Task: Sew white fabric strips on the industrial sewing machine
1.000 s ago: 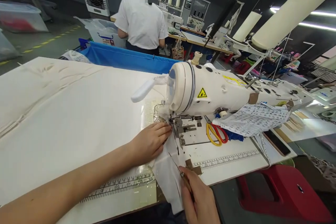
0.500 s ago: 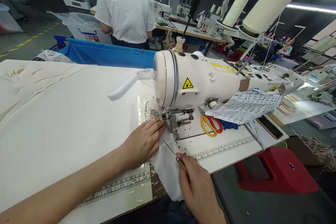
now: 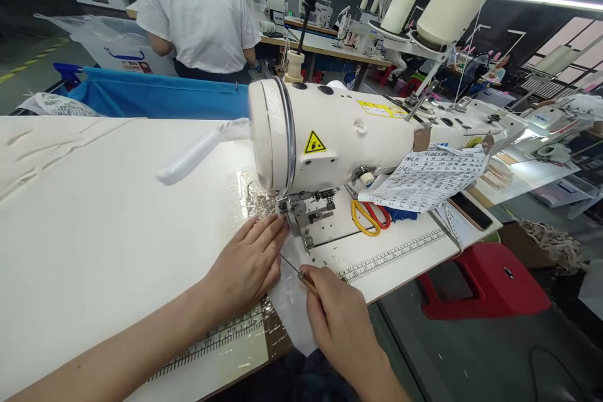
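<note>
My left hand [image 3: 252, 257] lies over a strip of thin white fabric [image 3: 293, 314], its fingers stretched toward the presser foot [image 3: 289, 206] of a white sewing machine [image 3: 325, 135]. My right hand [image 3: 340, 326] is closed round the wooden handle of an awl [image 3: 307, 280]. The awl's thin metal point reaches up and left to the fabric beside my left fingers. Below both hands the fabric hangs over the table's front edge. My left fingertips are partly hidden close to the machine's foot.
Yellow-and-red scissors [image 3: 370, 218] lie right of the needle area, below a handwritten paper sheet [image 3: 426, 179]. A phone [image 3: 470, 210] rests near the table's right end. A red stool [image 3: 485, 282] stands beyond. Across a blue cloth bin [image 3: 164, 93], a person [image 3: 198, 19] faces away.
The whole view has shifted, so the machine and table appear further left. The awl's point is now closer to my left hand and the fabric.
</note>
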Motion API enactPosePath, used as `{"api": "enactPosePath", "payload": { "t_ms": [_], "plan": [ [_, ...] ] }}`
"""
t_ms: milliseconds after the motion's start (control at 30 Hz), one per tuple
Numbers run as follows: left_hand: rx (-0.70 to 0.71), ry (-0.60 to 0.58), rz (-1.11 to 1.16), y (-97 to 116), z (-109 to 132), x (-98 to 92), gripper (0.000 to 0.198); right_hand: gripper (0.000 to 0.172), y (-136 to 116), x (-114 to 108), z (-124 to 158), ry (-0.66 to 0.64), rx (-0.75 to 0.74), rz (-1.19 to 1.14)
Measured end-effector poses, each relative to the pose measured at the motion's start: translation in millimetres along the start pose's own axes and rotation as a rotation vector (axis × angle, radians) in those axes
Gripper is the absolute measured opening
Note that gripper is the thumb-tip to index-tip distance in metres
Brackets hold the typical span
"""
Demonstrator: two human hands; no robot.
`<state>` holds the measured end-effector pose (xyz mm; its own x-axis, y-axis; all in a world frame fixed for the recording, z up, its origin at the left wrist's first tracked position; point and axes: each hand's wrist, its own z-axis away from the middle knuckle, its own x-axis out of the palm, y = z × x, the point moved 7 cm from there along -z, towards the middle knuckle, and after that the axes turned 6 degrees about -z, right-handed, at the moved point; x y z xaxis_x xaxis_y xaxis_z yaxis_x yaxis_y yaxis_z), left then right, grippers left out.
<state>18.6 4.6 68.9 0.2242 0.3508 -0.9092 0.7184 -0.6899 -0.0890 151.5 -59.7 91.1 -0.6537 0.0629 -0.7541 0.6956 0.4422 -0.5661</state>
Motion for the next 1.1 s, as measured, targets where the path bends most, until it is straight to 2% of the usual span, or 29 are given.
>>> {"api": "enactPosePath", "payload": {
  "t_ms": [233, 433, 867, 1000, 1100],
  "plan": [
    [-0.012, 0.005, 0.067, 5, 2, -5.4, 0.048, 0.033, 2, 7, -6, -0.051, 0.042, -0.008],
    [0.009, 0.010, 0.064, 8, 2, -4.6, 0.047, 0.033, 2, 10, -11, -0.046, 0.053, 0.009],
    [-0.063, 0.032, -0.051, -11, -9, -5.9, 0.045, 0.031, 4, 17, -28, 0.038, 0.055, 0.108],
    [-0.023, 0.058, -0.100, -20, -11, -4.0, 0.042, 0.032, 6, 15, -24, 0.079, 0.095, -0.031],
    [-0.002, 0.068, -0.183, -27, -11, -4.9, 0.043, 0.031, 8, 17, -16, 0.029, 0.186, -0.191]
  ]
}}
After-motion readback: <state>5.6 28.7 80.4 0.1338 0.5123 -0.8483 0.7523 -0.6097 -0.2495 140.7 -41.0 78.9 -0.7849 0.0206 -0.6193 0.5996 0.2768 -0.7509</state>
